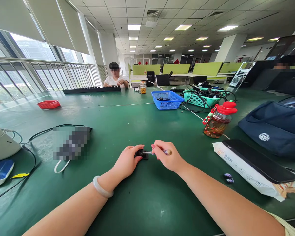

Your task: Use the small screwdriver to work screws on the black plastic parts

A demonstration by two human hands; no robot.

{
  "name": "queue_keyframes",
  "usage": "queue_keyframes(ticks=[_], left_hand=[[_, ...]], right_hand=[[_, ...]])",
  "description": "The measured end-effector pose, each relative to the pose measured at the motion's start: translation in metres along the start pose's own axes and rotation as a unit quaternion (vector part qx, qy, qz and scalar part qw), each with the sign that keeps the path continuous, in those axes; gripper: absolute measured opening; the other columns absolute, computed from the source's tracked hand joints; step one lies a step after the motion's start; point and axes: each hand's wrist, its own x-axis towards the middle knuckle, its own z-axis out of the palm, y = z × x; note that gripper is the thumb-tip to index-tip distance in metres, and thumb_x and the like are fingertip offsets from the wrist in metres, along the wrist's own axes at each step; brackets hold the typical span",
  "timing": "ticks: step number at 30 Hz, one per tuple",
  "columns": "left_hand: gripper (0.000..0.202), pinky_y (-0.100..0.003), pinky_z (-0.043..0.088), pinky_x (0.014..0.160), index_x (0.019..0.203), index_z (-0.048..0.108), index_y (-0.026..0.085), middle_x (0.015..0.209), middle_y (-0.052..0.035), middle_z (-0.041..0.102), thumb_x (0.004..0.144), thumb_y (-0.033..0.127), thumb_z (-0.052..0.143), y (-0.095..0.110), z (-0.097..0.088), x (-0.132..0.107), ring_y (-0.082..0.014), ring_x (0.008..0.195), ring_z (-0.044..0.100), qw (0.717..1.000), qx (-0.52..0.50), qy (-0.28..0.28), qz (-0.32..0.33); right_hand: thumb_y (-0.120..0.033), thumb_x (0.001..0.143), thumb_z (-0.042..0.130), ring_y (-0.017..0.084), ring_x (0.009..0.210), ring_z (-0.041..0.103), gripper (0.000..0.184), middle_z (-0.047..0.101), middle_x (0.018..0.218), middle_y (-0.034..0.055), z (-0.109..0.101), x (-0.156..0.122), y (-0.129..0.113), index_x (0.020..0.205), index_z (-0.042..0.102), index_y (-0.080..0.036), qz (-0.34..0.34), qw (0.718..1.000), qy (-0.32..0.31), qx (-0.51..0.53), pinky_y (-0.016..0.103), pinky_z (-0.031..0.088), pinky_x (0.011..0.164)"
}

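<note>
The left hand (pixel 127 160) pinches a small black part (pixel 145 156) flat against the green bench (pixel 137 203), apparently to steady it; the right hand (pixel 167 156) has its thumb and fingers closed round a slim tool (pixel 169 152), held nearly level, its tip at the part, likely for fine control. Baskets stand farther back, which leaves elbow room: a blue basket (pixel 168 105) holds small dark pieces (pixel 163 98), a teal basket (pixel 196 100) tangled black cables (pixel 206 92). The red-lidded bottle (pixel 215 127) contains amber liquid; the red tray's (pixel 48 105) contents are unclear.
</note>
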Motion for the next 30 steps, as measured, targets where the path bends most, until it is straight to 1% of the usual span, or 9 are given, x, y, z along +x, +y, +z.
queue_keyframes(ticks=[3,6,9,12,15,20,22,25,30], left_hand=[[0.04,-0.042,0.044,0.108,0.128,0.061,0.024,0.121,-0.0075,0.067,0.09,0.015,0.056,0.001,0.0,-0.001,-0.025,0.121,0.055,1.0,0.008,-0.006,0.001],[0.038,-0.043,0.044,0.108,0.126,0.062,0.025,0.121,-0.0064,0.068,0.09,0.016,0.057,0.003,-0.001,-0.002,-0.0255,0.121,0.054,1.0,0.006,-0.009,0.009],[0.035,-0.044,0.045,0.107,0.123,0.064,0.025,0.118,-0.006,0.069,0.089,0.025,0.061,0.004,0.0,-0.002,-0.027,0.121,0.054,1.0,0.003,-0.006,0.02],[0.031,-0.045,0.046,0.105,0.119,0.065,0.025,0.116,-0.0053,0.07,0.088,0.032,0.062,0.003,0.0,-0.001,-0.0275,0.12,0.055,1.0,-0.001,-0.006,0.025],[0.03,-0.044,0.047,0.105,0.117,0.066,0.026,0.114,-0.0056,0.069,0.087,0.029,0.064,0.003,0.0,-0.001,-0.0272,0.118,0.056,1.0,0.002,-0.004,0.022],[0.035,-0.044,0.046,0.106,0.121,0.065,0.026,0.116,-0.0068,0.068,0.086,0.025,0.064,0.004,-0.001,-0.002,-0.0269,0.119,0.056,1.0,0.0,-0.007,0.014],[0.039,-0.045,0.045,0.107,0.125,0.063,0.026,0.12,-0.0071,0.067,0.086,0.024,0.064,0.004,-0.002,-0.003,-0.0266,0.12,0.055,1.0,-0.003,-0.007,0.007],[0.043,-0.044,0.043,0.11,0.129,0.06,0.026,0.123,-0.0076,0.065,0.086,0.022,0.063,0.005,-0.002,-0.003,-0.0259,0.123,0.054,1.0,-0.008,-0.012,-0.003],[0.039,-0.043,0.042,0.11,0.127,0.061,0.025,0.122,-0.0085,0.064,0.088,0.021,0.061,0.008,-0.004,-0.003,-0.0252,0.123,0.053,1.0,-0.011,-0.025,-0.013]], right_hand=[[-0.032,0.092,0.045,0.008,0.049,0.032,0.035,0.036,0.052,-0.0059,0.0,-0.005,-0.006,0.06,0.036,-0.021,-0.102,0.991,-0.029,-0.084,0.023,0.028,0.05],[-0.026,0.091,0.045,0.009,0.05,0.032,0.031,0.036,0.053,-0.0058,-0.001,-0.006,-0.008,0.062,0.036,-0.021,-0.172,0.975,-0.033,-0.137,0.023,0.028,0.051],[-0.024,0.09,0.046,0.009,0.051,0.03,0.031,0.036,0.053,-0.0054,0.0,-0.005,-0.008,0.061,0.036,-0.021,-0.214,0.964,-0.011,-0.159,0.024,0.028,0.052],[-0.025,0.091,0.045,0.009,0.05,0.029,0.035,0.034,0.051,-0.0052,0.0,-0.005,-0.007,0.059,0.032,-0.021,-0.223,0.962,0.017,-0.159,0.024,0.028,0.051],[-0.028,0.092,0.045,0.009,0.048,0.03,0.038,0.034,0.05,-0.0048,-0.001,-0.006,-0.006,0.056,0.034,-0.021,-0.191,0.971,0.051,-0.136,0.025,0.028,0.05],[-0.042,0.095,0.043,0.01,0.047,0.039,0.044,0.043,0.049,-0.0031,-0.003,-0.003,-0.001,0.057,0.051,-0.021,-0.055,0.994,0.096,-0.019,0.025,0.031,0.049],[-0.047,0.093,0.044,0.011,0.047,0.041,0.046,0.044,0.048,-0.0027,-0.004,-0.001,0.002,0.058,0.055,-0.02,-0.01,0.994,0.104,0.01,0.026,0.033,0.05],[-0.053,0.091,0.046,0.011,0.047,0.043,0.049,0.046,0.047,-0.0022,-0.004,0.003,0.005,0.057,0.056,-0.02,0.042,0.992,0.11,0.039,0.026,0.034,0.05],[-0.058,0.086,0.049,0.011,0.046,0.044,0.05,0.046,0.045,-0.0024,-0.005,0.008,0.008,0.055,0.055,-0.02,0.113,0.983,0.114,0.088,0.025,0.035,0.049]])
